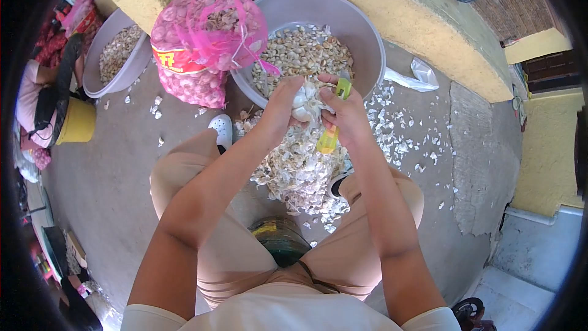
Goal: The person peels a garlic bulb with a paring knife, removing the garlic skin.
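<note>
In front of me my left hand (283, 103) is closed around a white garlic bulb (301, 110) with loose, papery skin. My right hand (348, 110) grips a yellow-green box-cutter-like knife (328, 141), whose ends stick out above and below the fist. The right fingertips reach the bulb's skin; the blade cannot be made out. Just beyond both hands stands a large pale tub (370, 43) partly filled with garlic cloves (306, 55). Below them, between my feet, lies a heap of garlic skins (294, 178).
A pink mesh sack of garlic bulbs (190, 30) leans against the tub's left side. Scattered peels (398, 129) cover the floor to the right. A low yellow wall (429, 37) curves behind the tub. At far left, another person (40, 98) sits near a second tub (138, 61).
</note>
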The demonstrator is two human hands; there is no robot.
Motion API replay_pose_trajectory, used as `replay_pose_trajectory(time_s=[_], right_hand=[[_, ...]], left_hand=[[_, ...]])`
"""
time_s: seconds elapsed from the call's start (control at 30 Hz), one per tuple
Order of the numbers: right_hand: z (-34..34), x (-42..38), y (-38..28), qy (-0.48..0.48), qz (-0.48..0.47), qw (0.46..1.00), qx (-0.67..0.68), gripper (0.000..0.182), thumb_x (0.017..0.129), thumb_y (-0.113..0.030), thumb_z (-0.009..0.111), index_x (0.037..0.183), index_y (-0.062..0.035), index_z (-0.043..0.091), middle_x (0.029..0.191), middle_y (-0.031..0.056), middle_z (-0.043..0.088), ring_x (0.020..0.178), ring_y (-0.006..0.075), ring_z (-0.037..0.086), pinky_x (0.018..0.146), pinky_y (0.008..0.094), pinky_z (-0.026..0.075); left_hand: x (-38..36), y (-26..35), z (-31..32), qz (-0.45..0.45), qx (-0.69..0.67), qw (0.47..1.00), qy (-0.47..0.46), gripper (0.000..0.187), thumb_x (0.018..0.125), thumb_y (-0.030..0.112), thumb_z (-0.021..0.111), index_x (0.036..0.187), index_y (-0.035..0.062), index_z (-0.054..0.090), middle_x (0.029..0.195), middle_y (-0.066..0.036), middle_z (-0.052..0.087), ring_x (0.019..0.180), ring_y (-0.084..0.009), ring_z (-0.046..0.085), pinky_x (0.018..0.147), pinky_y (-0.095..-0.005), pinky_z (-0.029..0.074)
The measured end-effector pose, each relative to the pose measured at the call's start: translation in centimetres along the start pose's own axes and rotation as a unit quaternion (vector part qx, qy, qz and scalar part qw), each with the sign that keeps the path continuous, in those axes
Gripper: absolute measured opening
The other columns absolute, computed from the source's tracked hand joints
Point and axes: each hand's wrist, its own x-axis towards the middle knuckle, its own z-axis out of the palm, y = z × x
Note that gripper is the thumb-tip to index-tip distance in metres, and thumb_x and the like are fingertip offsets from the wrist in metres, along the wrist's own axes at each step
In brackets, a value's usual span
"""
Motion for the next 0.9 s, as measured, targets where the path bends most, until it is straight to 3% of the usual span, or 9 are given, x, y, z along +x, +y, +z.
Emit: replay_pose_trajectory(time_s=[0.1,0.2,0.3,0.4,0.53,0.6,0.73,0.83,0.9], right_hand=[[-0.3,0.0,0.0,-0.025,0.002,1.000,0.005,0.021,0.083,-0.010,0.054,0.103,-0.0050,0.050,0.067,-0.0021,0.045,0.041,0.0044,0.033,0.036,0.0194,0.030],[0.1,-0.2,0.0,-0.040,-0.003,0.998,-0.056,0.017,0.083,-0.009,0.053,0.100,-0.0047,0.051,0.066,-0.0022,0.045,0.041,0.0045,0.032,0.035,0.0200,0.030],[0.1,-0.2,0.6,-0.043,-0.009,0.994,-0.103,0.014,0.083,-0.010,0.054,0.095,-0.0054,0.052,0.063,0.0001,0.048,0.040,0.0058,0.038,0.033,0.0216,0.029],[0.6,-0.6,-0.1,-0.014,-0.027,0.955,-0.297,0.022,0.080,-0.018,0.060,0.095,-0.0047,0.052,0.065,0.0011,0.050,0.048,0.0082,0.045,0.040,0.0237,0.036],[-0.1,0.3,1.7,-0.011,-0.104,0.946,-0.308,0.035,0.076,-0.027,0.065,0.098,-0.0038,0.050,0.069,0.0033,0.053,0.060,0.0118,0.049,0.056,0.0263,0.041],[0.3,0.1,1.6,-0.005,-0.130,0.935,-0.329,0.041,0.073,-0.030,0.067,0.099,-0.0043,0.050,0.072,0.0045,0.054,0.065,0.0126,0.049,0.063,0.0268,0.041],[0.3,0.1,2.0,-0.019,-0.178,0.891,-0.417,0.053,0.068,-0.034,0.071,0.104,-0.0040,0.047,0.086,0.0114,0.057,0.076,0.0205,0.056,0.069,0.0310,0.044],[0.7,-0.4,1.6,-0.016,-0.199,0.859,-0.472,0.060,0.065,-0.035,0.072,0.109,-0.0027,0.045,0.094,0.0170,0.057,0.087,0.0284,0.057,0.075,0.0353,0.044],[0.8,-0.5,1.6,0.003,-0.200,0.852,-0.484,0.064,0.065,-0.035,0.072,0.112,-0.0016,0.044,0.097,0.0199,0.057,0.093,0.0327,0.056,0.078,0.0376,0.043]], left_hand=[[-0.2,0.0,0.2,0.019,0.002,1.000,0.023,0.031,0.087,0.038,0.040,0.098,0.0092,0.044,0.075,-0.004,0.055,0.058,-0.0130,0.055,0.040,-0.0249,0.042],[0.3,0.3,0.3,0.014,-0.086,0.987,0.137,0.034,0.086,0.041,0.039,0.098,0.0101,0.045,0.077,-0.005,0.057,0.059,-0.0141,0.056,0.043,-0.0256,0.042],[1.8,1.1,-2.5,0.050,-0.127,0.978,0.160,0.036,0.086,0.043,0.040,0.094,0.0104,0.051,0.080,-0.005,0.059,0.071,-0.0169,0.058,0.049,-0.0291,0.043],[2.1,0.7,-2.8,0.059,-0.105,0.981,0.154,0.037,0.084,0.044,0.040,0.099,0.0102,0.045,0.081,-0.005,0.057,0.069,-0.0151,0.057,0.049,-0.0285,0.043],[1.5,0.0,-1.5,0.052,-0.074,0.992,0.090,0.030,0.083,0.035,0.045,0.100,0.0105,0.043,0.085,-0.006,0.054,0.070,-0.0152,0.056,0.053,-0.0282,0.047],[1.0,0.5,-0.8,0.071,-0.037,0.990,0.119,0.027,0.083,0.030,0.046,0.099,0.0094,0.047,0.086,-0.006,0.054,0.073,-0.0154,0.057,0.058,-0.0286,0.048],[0.7,0.5,-0.6,0.092,0.012,0.986,0.138,0.024,0.081,0.023,0.049,0.102,0.0101,0.047,0.089,-0.005,0.052,0.077,-0.0137,0.056,0.060,-0.0283,0.049],[0.0,1.1,-0.1,0.090,-0.009,0.991,0.096,0.029,0.080,0.018,0.052,0.107,0.0092,0.045,0.095,-0.007,0.049,0.074,-0.0133,0.053,0.058,-0.0273,0.047],[0.1,0.7,-0.3,0.074,0.056,0.993,0.069,0.028,0.083,0.022,0.050,0.107,0.0099,0.046,0.096,-0.006,0.050,0.077,-0.0129,0.053,0.062,-0.0253,0.045]])
